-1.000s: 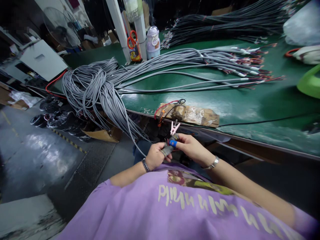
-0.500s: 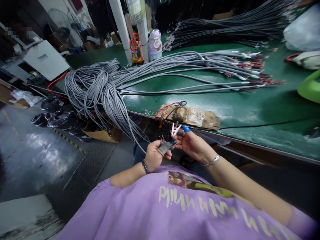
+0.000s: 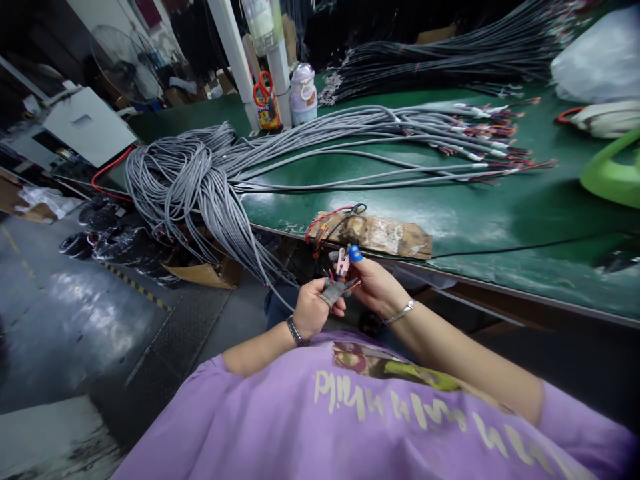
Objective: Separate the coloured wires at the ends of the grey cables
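Observation:
My left hand [image 3: 313,310] is closed around the end of a grey cable [image 3: 280,295], its thumb wrapped in grey tape; thin coloured wires stick out past the fingers. My right hand [image 3: 373,283] is right beside it, fingers pinched on those wire ends, with a blue cot on one raised fingertip. A pink clip [image 3: 343,261] hangs just above the hands at the table's edge. Both hands sit below the front edge of the green table [image 3: 465,213].
A big bundle of grey cables [image 3: 200,180] spills over the table's left end. A taped cardboard pad [image 3: 380,233] with red and black leads lies at the edge. Black cables [image 3: 450,53], red scissors [image 3: 263,93], a bottle [image 3: 303,93] and a green object [image 3: 613,173] stand farther back.
My right hand lifted off the left hand's thumb, rose toward the pink clip, and now pinches the wire ends with the blue fingertip raised. The left hand stayed nearly still.

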`<action>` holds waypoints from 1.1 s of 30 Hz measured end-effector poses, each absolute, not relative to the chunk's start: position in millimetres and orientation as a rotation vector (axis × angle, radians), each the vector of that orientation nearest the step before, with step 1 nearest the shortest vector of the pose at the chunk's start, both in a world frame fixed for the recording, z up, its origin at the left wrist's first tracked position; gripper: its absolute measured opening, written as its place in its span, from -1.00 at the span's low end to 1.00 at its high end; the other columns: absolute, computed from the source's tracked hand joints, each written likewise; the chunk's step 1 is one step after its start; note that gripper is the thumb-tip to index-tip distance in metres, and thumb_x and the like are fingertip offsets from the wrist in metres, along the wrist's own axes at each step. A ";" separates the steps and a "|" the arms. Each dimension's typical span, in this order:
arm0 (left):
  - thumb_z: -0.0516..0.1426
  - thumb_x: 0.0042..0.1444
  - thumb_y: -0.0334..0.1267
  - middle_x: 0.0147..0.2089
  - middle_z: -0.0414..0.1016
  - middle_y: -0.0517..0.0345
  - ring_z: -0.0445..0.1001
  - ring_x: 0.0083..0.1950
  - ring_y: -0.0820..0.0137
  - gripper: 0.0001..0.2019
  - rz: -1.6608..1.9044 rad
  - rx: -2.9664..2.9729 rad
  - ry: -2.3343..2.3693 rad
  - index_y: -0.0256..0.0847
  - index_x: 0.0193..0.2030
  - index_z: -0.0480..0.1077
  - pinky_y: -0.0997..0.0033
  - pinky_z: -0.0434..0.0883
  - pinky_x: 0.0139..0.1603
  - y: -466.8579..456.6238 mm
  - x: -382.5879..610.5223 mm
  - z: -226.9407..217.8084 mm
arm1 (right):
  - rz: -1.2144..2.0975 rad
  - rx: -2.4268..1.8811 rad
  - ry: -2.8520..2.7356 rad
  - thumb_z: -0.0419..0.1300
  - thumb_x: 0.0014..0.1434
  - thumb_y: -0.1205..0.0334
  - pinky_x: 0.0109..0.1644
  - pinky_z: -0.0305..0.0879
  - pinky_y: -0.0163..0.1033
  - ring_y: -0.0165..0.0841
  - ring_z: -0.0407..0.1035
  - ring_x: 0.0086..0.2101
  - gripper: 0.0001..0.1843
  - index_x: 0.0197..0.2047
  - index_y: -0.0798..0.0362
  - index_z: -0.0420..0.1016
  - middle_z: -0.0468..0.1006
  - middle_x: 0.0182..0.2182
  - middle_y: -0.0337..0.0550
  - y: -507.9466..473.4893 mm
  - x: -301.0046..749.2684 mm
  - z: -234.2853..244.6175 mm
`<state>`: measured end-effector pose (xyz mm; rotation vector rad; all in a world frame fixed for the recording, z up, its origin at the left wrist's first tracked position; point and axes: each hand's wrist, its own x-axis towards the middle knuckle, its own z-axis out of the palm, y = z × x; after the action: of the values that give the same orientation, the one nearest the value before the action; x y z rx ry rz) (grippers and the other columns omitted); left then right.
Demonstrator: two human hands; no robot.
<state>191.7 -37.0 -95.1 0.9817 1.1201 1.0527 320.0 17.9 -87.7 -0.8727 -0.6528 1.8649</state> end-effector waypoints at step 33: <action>0.26 -0.06 0.12 -0.54 0.49 0.12 0.48 -0.54 0.44 -0.55 0.907 1.106 1.201 -0.31 -0.41 0.41 0.45 0.48 -0.45 -41.8 176.2 -103.0 | 1.728 -1.181 -1.260 0.37 -0.15 -0.21 -0.34 0.26 -0.27 -0.38 0.29 -0.41 -0.48 -0.32 0.05 0.43 0.47 -0.41 -0.18 -19.6 347.4 -85.0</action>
<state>176.2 -41.8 -103.0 1.1060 1.2010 0.9069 347.4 -19.6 -85.0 -1.1814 -1.2598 1.7280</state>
